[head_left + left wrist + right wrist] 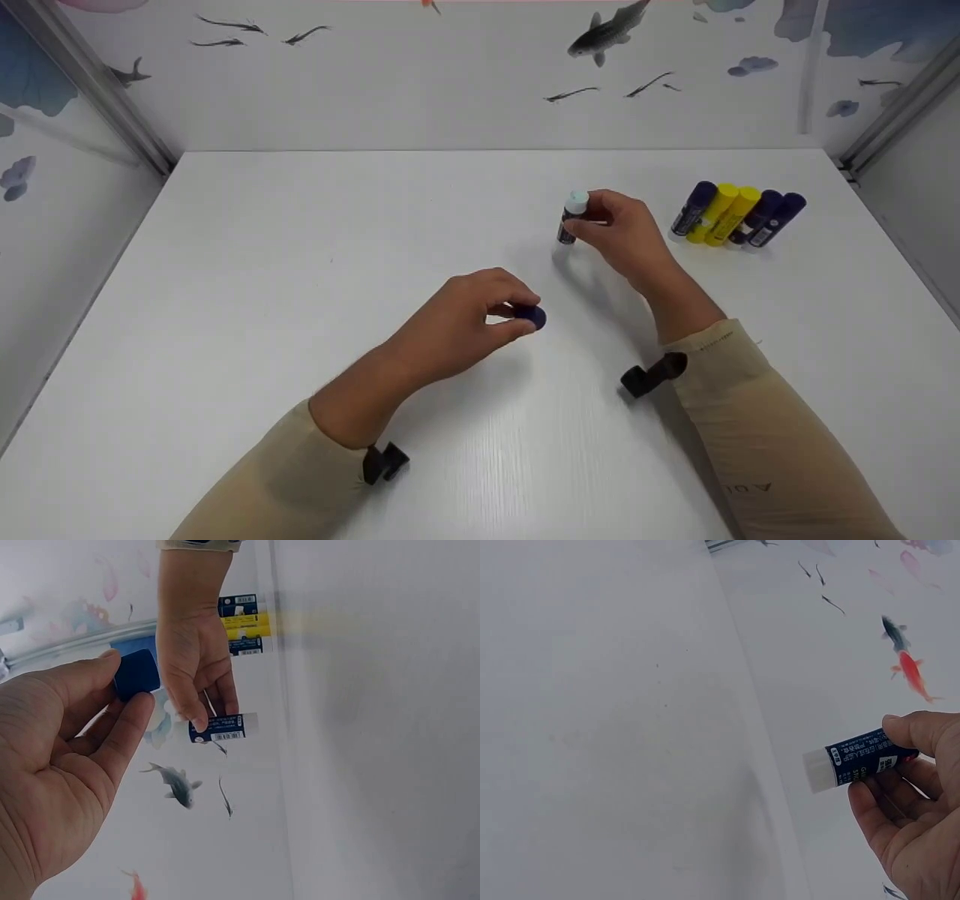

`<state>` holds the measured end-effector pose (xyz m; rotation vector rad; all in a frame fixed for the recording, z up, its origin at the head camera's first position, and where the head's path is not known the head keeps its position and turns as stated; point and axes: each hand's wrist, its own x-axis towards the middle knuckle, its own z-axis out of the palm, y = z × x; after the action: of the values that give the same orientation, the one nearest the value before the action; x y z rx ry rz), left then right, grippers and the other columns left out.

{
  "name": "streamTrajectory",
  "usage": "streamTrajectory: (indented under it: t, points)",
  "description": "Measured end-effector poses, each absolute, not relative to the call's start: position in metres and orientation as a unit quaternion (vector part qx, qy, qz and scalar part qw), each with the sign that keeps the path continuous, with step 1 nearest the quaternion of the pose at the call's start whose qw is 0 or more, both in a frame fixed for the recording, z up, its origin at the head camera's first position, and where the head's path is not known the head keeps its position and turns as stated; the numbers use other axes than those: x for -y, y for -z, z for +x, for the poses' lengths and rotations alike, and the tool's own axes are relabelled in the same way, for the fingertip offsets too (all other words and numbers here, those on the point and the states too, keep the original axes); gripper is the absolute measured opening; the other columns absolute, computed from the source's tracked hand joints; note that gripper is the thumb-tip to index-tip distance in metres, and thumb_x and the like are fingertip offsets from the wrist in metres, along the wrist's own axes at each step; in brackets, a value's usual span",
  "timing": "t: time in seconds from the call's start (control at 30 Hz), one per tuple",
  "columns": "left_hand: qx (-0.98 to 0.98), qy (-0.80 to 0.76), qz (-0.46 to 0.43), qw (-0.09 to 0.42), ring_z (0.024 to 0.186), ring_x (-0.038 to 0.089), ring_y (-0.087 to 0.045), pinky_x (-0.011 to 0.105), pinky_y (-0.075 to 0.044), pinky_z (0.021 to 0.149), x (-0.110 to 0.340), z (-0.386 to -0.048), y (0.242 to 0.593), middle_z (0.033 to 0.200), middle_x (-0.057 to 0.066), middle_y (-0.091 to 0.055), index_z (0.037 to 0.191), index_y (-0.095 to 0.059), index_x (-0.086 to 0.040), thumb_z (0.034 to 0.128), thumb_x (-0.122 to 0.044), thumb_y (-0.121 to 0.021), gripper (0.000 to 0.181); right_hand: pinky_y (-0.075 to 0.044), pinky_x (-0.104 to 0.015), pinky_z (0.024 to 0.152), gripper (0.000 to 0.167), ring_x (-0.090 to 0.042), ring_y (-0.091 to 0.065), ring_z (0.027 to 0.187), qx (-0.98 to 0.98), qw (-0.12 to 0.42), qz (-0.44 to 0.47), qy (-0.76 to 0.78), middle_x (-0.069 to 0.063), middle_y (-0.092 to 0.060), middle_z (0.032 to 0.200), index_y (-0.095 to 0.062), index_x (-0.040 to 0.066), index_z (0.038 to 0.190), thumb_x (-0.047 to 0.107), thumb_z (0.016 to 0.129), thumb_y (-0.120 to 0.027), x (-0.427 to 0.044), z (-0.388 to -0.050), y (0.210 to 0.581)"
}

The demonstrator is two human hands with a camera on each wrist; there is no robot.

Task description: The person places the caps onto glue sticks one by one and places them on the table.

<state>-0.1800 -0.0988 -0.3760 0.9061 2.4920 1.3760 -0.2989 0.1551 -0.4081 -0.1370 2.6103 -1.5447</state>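
My right hand (622, 229) pinches a glue stick (569, 229) with a dark blue label between thumb and fingers. The glue stick is upright with its cap off, and its pale top (577, 201) shows in the head view. Its clear base (821, 771) shows in the right wrist view. Nearer the front, my left hand (480, 319) pinches a dark blue cap (534, 316) between thumb and fingers. In the left wrist view the same cap (137, 675) sits at the fingertips, apart from the glue stick (217, 728).
Several capped glue sticks stand side by side at the right: a dark blue one (694, 208), two yellow ones (733, 217) and more dark blue ones (777, 220). White panels with painted fish (609, 34) enclose the white table (300, 225) at the back and sides.
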Motion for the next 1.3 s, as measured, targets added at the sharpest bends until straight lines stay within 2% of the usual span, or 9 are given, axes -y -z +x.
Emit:
streamTrajectory:
  t: [0.53,0.87,1.3]
  points:
    - [-0.833,-0.457,0.303,0.075,0.109,0.015,-0.073,0.023,-0.061,0.1,0.098,-0.18,0.376,0.121,0.006,-0.073,0.124,-0.075,-0.004,0.099,-0.008,-0.076,0.025,-0.054,-0.044,0.116,0.034,-0.022,-0.067,0.12,-0.861,0.061,-0.049,0.502,-0.009,-0.069,0.129,-0.067,0.011,0.135,0.019,0.103,-0.072,-0.161,-0.288,0.402]
    - [-0.834,-0.458,0.298,0.079,0.11,0.013,-0.073,0.021,-0.06,0.101,0.099,-0.18,0.375,0.122,0.006,-0.073,0.125,-0.075,-0.004,0.0993,-0.01,-0.076,0.027,-0.054,-0.045,0.116,0.033,-0.023,-0.067,0.12,-0.864,0.068,-0.056,0.496,-0.009,-0.07,0.131,-0.067,0.013,0.135,0.021,0.103,-0.073,-0.167,-0.276,0.396]
    - [-0.824,-0.481,0.294,0.053,0.112,0.014,-0.072,0.023,-0.06,0.101,0.1,-0.182,0.379,0.122,0.006,-0.072,0.125,-0.075,-0.004,0.0985,-0.008,-0.077,0.027,-0.054,-0.045,0.116,0.034,-0.021,-0.068,0.12,-0.865,0.065,-0.082,0.491,-0.008,-0.07,0.129,-0.067,0.011,0.135,0.022,0.103,-0.073,-0.172,-0.27,0.385]
